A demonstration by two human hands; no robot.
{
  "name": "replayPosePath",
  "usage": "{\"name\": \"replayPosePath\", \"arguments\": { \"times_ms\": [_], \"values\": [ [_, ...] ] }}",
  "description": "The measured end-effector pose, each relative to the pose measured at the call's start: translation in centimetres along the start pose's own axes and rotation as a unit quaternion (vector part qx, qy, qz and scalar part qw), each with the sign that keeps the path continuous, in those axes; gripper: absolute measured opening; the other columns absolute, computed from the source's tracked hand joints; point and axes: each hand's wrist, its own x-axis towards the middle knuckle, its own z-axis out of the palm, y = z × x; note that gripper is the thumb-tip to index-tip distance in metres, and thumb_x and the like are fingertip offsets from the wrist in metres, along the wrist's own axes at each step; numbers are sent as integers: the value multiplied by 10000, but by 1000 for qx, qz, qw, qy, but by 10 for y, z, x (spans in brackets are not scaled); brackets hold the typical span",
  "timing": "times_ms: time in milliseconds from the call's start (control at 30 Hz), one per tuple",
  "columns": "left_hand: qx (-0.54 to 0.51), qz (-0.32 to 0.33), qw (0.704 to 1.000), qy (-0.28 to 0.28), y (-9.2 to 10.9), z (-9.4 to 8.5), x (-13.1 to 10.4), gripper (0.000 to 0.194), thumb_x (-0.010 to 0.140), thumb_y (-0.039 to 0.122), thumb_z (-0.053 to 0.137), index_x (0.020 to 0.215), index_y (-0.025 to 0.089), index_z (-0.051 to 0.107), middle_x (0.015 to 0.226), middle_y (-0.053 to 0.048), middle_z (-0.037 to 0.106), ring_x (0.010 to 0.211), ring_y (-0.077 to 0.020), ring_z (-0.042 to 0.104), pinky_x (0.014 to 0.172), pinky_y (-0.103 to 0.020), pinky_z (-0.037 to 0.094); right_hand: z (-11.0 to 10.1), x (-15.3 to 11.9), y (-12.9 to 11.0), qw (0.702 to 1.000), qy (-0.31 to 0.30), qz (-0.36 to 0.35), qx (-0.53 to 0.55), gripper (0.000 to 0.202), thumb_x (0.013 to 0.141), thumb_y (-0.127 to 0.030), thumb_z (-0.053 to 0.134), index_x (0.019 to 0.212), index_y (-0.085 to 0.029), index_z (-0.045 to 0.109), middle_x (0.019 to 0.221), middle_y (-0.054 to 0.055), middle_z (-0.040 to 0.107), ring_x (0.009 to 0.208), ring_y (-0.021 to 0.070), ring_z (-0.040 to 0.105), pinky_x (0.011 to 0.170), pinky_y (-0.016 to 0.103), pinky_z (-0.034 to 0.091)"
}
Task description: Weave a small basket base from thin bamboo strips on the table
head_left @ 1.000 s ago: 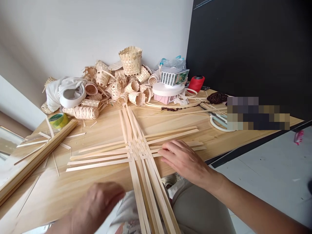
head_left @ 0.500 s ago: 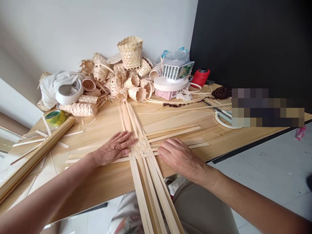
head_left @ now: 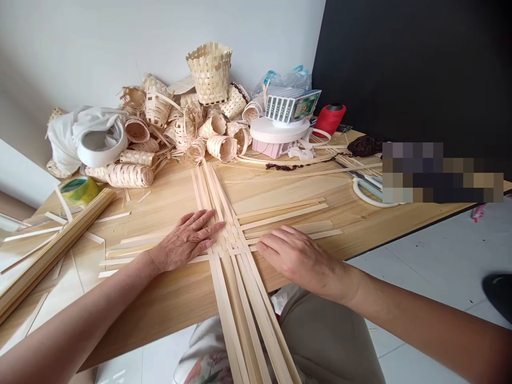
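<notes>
Flat pale wood strips point(head_left: 221, 306) lie crossed over one another, woven into a small lattice point(head_left: 234, 240) at the middle of the table. Their long ends run over the near edge toward my lap. My left hand point(head_left: 184, 237) lies flat on the left side of the lattice, fingers stretched out. At the lattice's right side, my right hand point(head_left: 300, 261) has its fingers curled closed around a crosswise strip point(head_left: 252, 248); the fingertips partly hide it. More crosswise strips point(head_left: 288, 214) stick out to the right, just beyond this hand.
Small woven baskets point(head_left: 222, 148) are heaped at the back, with a larger basket point(head_left: 210, 74) on top. Scissors point(head_left: 370, 192) and a red thread cone point(head_left: 330, 120) are to the right. A strip bundle point(head_left: 56, 253) and a tape roll point(head_left: 80, 191) occupy the left side.
The view has shifted slightly, so most things on the table appear a little further left. Both hands keep nearly the same place on the strips.
</notes>
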Motion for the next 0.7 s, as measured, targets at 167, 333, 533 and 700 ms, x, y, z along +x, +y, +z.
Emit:
{"name": "replayPosePath", "arguments": {
  "times_ms": [167, 333, 533, 700],
  "values": [
    [-15, -9, 1000, 3, 1, 0, 1, 445, 919, 361, 248, 1359, 294, 269, 1449, -69, 212, 1322, -252, 189, 1047, -461, 202, 3, 4, -4, 986, -69, 116, 94, 150, 774, -63, 523, 658, -156, 539, 721, 31, 536, 716, 164, 476, 644, 274, 373],
    [-10, -30, 999, 3, 7, 0, 3, 437, 925, 341, 225, 1356, 294, 278, 1442, -72, 231, 1321, -257, 195, 1044, -468, 207, -3, 17, -1, 959, -125, 193, 164, 110, 733, -151, 627, 683, -160, 528, 767, 25, 557, 748, 163, 501, 659, 262, 381],
    [8, -53, 998, -35, 11, 0, 4, 456, 925, 378, 178, 1374, 307, 211, 1462, -63, 159, 1334, -248, 146, 1053, -468, 176, -9, 26, 1, 963, -171, 170, 118, 89, 756, -192, 616, 710, -152, 551, 763, 39, 581, 746, 181, 509, 643, 276, 346],
    [13, -57, 997, -43, 11, -1, 6, 461, 924, 386, 161, 1378, 308, 194, 1465, -60, 147, 1337, -241, 131, 1057, -459, 165, -7, 24, 0, 969, -177, 144, 93, 53, 755, -154, 609, 722, -156, 567, 751, 38, 588, 742, 187, 514, 653, 288, 331]
  ]
}}
